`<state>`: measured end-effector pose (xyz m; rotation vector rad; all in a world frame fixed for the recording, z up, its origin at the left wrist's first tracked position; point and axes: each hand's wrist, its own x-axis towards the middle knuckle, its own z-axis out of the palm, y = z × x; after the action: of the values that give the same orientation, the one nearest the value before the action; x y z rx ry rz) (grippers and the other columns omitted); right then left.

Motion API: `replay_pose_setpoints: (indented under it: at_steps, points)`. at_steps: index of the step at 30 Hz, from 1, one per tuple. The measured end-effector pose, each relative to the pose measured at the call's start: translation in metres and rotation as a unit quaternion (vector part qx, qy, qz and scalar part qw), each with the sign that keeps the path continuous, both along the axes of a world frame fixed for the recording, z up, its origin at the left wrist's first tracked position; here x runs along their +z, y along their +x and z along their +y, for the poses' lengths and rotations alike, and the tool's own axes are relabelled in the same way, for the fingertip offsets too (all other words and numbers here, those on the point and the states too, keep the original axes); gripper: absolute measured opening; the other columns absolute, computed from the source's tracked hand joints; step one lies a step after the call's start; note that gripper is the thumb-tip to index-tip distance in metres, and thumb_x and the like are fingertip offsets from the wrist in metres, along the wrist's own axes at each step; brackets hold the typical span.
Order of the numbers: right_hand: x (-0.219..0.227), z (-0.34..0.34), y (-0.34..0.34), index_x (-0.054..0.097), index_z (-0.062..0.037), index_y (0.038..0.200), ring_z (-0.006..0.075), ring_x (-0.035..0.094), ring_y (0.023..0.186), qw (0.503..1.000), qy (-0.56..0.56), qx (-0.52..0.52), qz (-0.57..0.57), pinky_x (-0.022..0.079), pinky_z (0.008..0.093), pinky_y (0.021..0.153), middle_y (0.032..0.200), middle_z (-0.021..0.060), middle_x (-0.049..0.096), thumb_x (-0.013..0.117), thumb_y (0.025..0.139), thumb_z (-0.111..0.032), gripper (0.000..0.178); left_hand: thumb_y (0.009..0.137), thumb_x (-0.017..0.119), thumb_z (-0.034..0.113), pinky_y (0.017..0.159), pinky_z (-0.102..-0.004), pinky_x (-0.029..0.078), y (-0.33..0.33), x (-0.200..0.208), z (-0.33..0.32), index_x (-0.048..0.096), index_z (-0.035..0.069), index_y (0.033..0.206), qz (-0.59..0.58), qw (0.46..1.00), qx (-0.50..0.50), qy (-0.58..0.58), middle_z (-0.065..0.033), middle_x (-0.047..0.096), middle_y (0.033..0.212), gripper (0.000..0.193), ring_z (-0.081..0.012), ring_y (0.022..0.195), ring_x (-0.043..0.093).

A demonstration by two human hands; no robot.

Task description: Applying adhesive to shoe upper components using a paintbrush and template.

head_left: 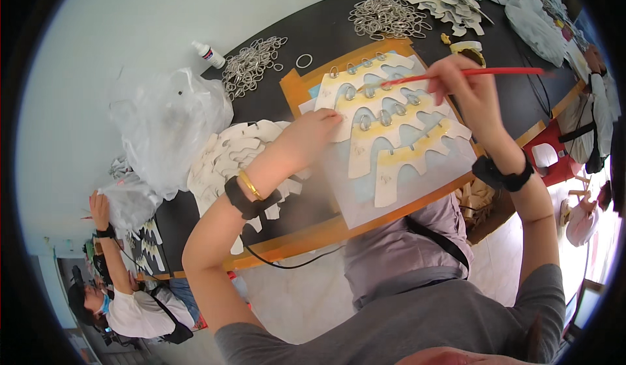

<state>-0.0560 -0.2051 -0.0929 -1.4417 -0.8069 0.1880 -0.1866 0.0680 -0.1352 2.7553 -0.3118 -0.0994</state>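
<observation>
In my right hand (460, 90) is a thin brush with a long red handle (502, 71). Its tip reaches over the rows of metal rings on the work sheet. Several white scalloped pieces (386, 181) lie there in overlapping rows, with yellowish coating along their upper edges. Oval metal rings (383, 117) sit at the tabs of the upper rows; the nearest row shows none. My left hand (316, 133), slightly blurred, has its fingers closed at the left end of one white piece. A white sheet (355, 216) on a tan board (293, 90) lies beneath the pieces.
Two heaps of metal rings (251, 65) (386, 16) lie at the back. White pieces are piled left (222, 159) and far right (450, 3). A small bottle (208, 54), plastic bags (176, 123) and a yellow-smeared cup (467, 50) stand about. Another person (140, 309) works at left.
</observation>
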Motion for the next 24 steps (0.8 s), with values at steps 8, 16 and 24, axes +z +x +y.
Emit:
replay_pose_setpoints:
  at_steps: [8,16,24]
  points:
    - [-0.032,0.059,-0.007,0.062,0.0038,0.091,0.0078,0.054,0.065,0.993,-0.088,0.028,-0.069,0.045,0.0223,0.057,0.075,0.0025,0.057,0.053,0.096,-0.009,0.017,0.075,0.056,0.002,0.09,-0.0411,0.046,-0.002,-0.022,0.012,0.06,-0.004,0.104,-0.05,0.998,-0.038,0.018,-0.0194,0.061,0.111,0.031,-0.0368,0.102,0.057]
    - [-0.045,0.053,0.022,0.058,0.0033,0.092,0.0082,0.053,0.062,0.996,-0.065,0.03,-0.044,0.043,0.0207,0.057,0.076,0.0054,0.058,0.045,0.101,-0.016,0.025,0.072,0.06,0.002,0.088,-0.0371,0.049,0.001,-0.025,0.014,0.063,0.001,0.111,-0.015,0.998,-0.021,0.06,-0.0098,0.06,0.118,0.039,-0.0309,0.104,0.055]
    - [-0.04,0.057,0.016,0.059,0.0003,0.093,0.0058,0.052,0.061,0.996,-0.062,0.022,-0.066,0.041,0.0181,0.057,0.075,0.0032,0.058,0.044,0.101,-0.022,0.028,0.073,0.06,0.002,0.087,-0.0358,0.05,0.002,-0.02,0.012,0.064,0.002,0.111,0.007,0.996,-0.01,0.091,-0.0085,0.058,0.121,0.038,-0.0291,0.106,0.054]
